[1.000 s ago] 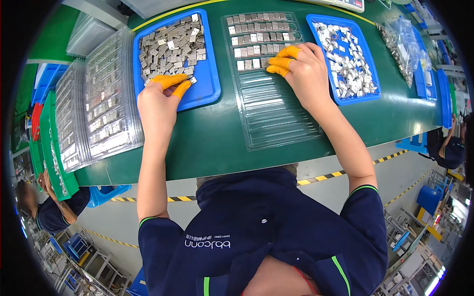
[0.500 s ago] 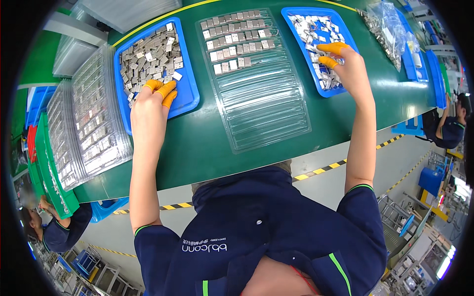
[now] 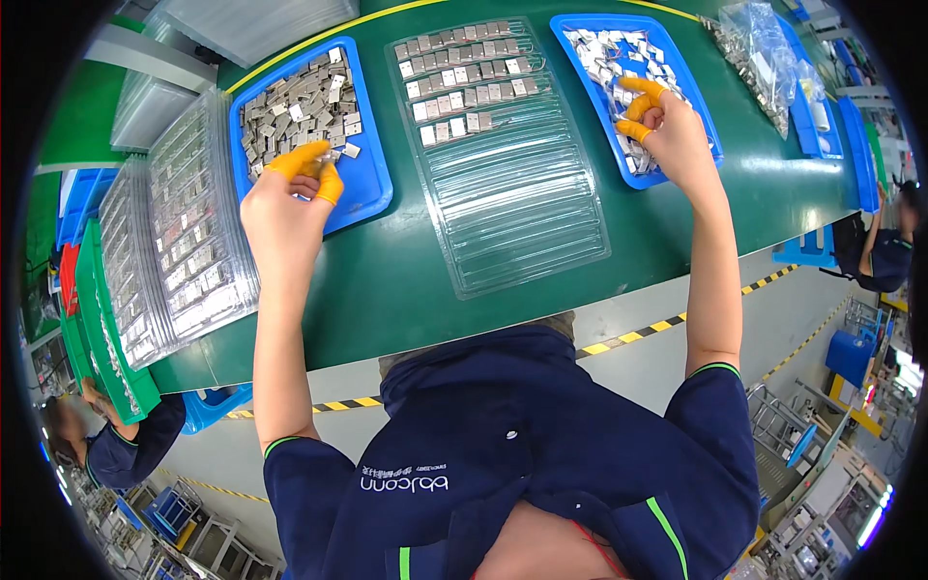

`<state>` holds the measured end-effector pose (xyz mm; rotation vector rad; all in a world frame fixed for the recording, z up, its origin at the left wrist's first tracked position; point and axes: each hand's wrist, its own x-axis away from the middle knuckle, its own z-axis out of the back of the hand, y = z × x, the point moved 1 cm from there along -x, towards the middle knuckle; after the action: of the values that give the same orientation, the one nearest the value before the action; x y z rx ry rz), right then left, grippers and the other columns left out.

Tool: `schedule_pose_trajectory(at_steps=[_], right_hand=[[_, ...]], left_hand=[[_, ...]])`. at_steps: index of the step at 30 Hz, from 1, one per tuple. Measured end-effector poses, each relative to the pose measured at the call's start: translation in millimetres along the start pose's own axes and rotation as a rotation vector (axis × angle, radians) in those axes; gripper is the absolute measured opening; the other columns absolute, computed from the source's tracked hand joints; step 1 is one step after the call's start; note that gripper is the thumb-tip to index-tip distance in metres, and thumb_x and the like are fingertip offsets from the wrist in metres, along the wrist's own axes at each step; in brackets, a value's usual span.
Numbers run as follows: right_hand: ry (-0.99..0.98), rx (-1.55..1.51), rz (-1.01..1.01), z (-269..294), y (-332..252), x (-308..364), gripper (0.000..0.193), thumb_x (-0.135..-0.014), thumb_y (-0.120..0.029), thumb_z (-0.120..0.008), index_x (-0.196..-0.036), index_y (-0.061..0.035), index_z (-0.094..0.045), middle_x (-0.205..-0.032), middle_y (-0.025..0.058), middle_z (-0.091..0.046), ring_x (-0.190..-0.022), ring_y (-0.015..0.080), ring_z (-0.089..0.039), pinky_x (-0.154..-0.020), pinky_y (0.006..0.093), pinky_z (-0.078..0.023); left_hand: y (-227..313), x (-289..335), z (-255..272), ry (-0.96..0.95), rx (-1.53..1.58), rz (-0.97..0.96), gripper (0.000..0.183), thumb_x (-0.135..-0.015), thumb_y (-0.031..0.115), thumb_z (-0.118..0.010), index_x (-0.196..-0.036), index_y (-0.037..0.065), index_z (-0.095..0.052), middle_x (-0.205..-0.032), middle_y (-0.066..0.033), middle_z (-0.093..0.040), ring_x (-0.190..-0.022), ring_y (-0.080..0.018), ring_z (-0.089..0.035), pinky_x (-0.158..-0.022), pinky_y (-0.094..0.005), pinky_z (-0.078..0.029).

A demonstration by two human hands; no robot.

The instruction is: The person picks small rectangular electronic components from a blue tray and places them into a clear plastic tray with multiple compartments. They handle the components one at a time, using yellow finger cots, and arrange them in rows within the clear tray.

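Note:
My left hand (image 3: 288,213), with yellow finger cots on, is at the near part of a blue tray (image 3: 372,198) heaped with silver metal USB plugs (image 3: 302,106). Its thumb and index finger close around a USB plug (image 3: 333,155) at their tips. Over a second blue tray (image 3: 713,145), my right hand (image 3: 667,130) reaches in among small white connectors (image 3: 638,48). The cot-covered thumb and forefinger there are apart, with nothing visible between them. Between both trays lies a clear ridged plastic tray (image 3: 522,232), its far rows filled with USB plugs (image 3: 474,92).
Stacked clear trays holding parts (image 3: 198,232) stand at the left table edge, beside a green bin (image 3: 111,338). A clear plastic bag of parts (image 3: 754,63) lies at the far right, near further blue trays (image 3: 822,130). Other people (image 3: 126,449) sit at both sides.
My left thumb and index finger have drawn together at the plugs. The right hand has shifted slightly nearer, its thumb lower in the tray. Both blue trays have moved slightly.

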<state>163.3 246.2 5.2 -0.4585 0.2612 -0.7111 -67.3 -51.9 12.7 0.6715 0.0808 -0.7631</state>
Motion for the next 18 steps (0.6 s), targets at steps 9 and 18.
schedule_pose_trajectory(at_steps=[9, 18], right_hand=[[0.243, -0.128, 0.141, 1, 11, -2, 0.021, -0.076, -0.006, -0.067, -0.097, -0.002, -0.066, -0.077, 0.0101, -0.062, -0.068, 0.02, -0.061, -0.063, 0.0288, -0.048], [0.3, -0.511, 0.327, -19, -64, 1, 0.022, -0.076, -0.008, -0.07, -0.098, -0.0064, -0.068, -0.083, 0.0095, -0.067, -0.076, 0.0173, -0.066, -0.072, 0.0264, -0.053]], left_hand=[[4, 7, -3, -0.102, 0.732, 0.313, 0.026, -0.077, -0.001, -0.068, -0.103, -0.003, -0.064, -0.087, -0.0088, -0.067, -0.075, -0.0137, -0.063, -0.071, -0.0239, -0.051], [59, 26, -30, -0.248, 1.293, 0.418, 0.031, -0.083, 0.001, -0.062, -0.112, -0.006, -0.057, -0.098, -0.0141, -0.064, -0.087, -0.0227, -0.065, -0.078, -0.0292, -0.054]])
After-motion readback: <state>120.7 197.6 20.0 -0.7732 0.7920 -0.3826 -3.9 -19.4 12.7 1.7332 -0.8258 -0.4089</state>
